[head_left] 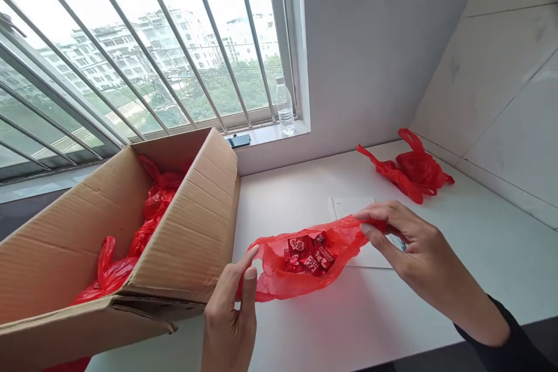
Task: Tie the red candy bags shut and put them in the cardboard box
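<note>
A red plastic bag is stretched between my two hands above the white table, its mouth spread wide. Inside lie several small red boxes with dark and pale printing. My left hand grips the left end of the bag, the thumb and fingers closed on its edge. At the other end my right hand pinches the right side of the bag between thumb and fingers. Under the bag and my right hand lies a white sheet or pad, mostly covered.
On the left stands an open cardboard box with tied red bags in it. Loose red bags lie at the table's back right. A water bottle and a phone rest on the sill by the barred window.
</note>
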Tool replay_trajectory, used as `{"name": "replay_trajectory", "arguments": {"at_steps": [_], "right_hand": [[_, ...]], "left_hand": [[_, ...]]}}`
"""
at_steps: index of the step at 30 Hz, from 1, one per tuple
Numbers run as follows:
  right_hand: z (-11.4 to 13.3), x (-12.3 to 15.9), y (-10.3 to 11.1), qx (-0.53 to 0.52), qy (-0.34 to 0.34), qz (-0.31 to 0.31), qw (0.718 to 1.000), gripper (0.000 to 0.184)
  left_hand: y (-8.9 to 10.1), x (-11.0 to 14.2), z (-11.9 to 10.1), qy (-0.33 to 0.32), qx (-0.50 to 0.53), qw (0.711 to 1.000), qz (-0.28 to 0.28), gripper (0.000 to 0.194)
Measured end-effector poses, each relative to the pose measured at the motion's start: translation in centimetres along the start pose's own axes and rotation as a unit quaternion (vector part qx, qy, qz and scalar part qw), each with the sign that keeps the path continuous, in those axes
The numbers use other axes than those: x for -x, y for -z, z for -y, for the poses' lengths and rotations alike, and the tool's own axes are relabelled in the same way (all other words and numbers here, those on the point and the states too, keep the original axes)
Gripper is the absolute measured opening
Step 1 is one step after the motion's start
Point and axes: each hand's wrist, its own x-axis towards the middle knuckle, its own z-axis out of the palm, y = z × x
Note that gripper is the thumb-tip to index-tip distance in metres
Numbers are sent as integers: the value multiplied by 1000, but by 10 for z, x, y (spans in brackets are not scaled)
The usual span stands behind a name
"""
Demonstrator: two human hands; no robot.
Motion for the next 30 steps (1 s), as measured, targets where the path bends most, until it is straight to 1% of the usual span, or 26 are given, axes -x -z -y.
{"name": "replay_trajectory", "arguments": {"at_steps": [2,4,6,8,9,11,13,15,17,19,20,21,22,23,25,27,30], "right_hand": [[-2,0,-1,-10,2,0,1000,16],[-4,-1,-3,-16,1,-5,1000,18],[-6,-1,-4,-18,-4,-14,1000,22],[-7,0,-5,-18,-3,-26,1000,25],[-7,1,-6,-16,-1,-31,999,25],[-6,2,-6,-9,1,-35,999,25],[-4,4,-6,-3,5,-32,999,24],[-3,6,-5,1,10,-29,1000,23],[-2,7,-3,2,13,-26,1000,24],[-1,6,-2,4,18,-18,1000,26],[-1,6,-1,5,19,-12,1000,27],[-1,5,0,8,20,-7,1000,28],[0,4,0,12,19,-3,1000,30],[0,4,1,15,17,-3,1000,31],[0,2,2,17,12,-8,1000,33],[0,0,3,13,9,-10,1000,28],[-1,-7,5,-1,35,-15,999,16]], "left_hand": [[0,-1,-6,29,16,999,-4,40],[-1,-2,-13,77,79,994,-15,43],[-2,-3,-16,110,145,983,-18,54],[-1,-4,-14,119,180,976,-1,62],[0,-4,-11,120,177,977,13,60],[4,-5,-4,110,144,983,26,48],[6,-5,1,93,111,989,14,39],[6,-7,4,81,111,990,-4,37],[3,-10,4,57,109,992,-22,34],[-4,-14,2,7,92,994,-56,32],[-8,-16,0,-7,89,993,-72,32],[-12,-17,-2,-6,97,992,-80,33],[-16,-19,-5,10,119,990,-77,33],[-20,-21,-8,36,155,985,-62,33],[-27,-27,-15,82,244,966,-23,33],[-33,-36,-21,93,323,942,-1,35],[-39,-56,-29,119,405,906,32,33]]}}
